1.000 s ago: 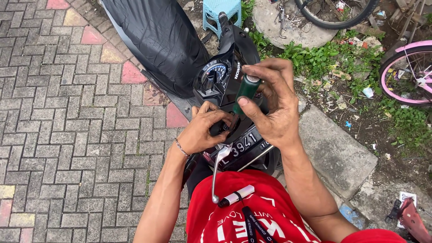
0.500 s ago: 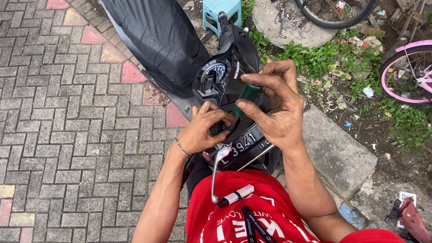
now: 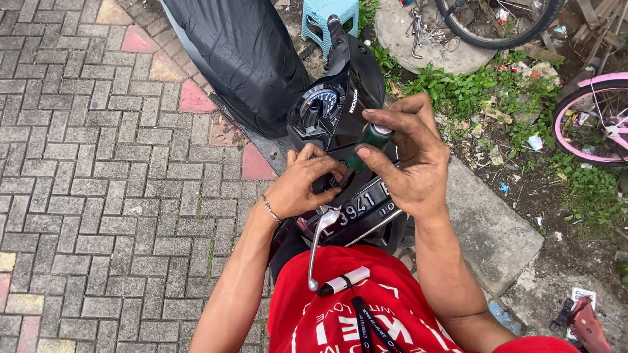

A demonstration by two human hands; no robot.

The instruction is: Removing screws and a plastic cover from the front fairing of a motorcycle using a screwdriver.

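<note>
Grey-and-red brick paving [image 3: 98, 170] carries a black scooter [image 3: 340, 111] and a blue plastic stool [image 3: 330, 19]
</note>
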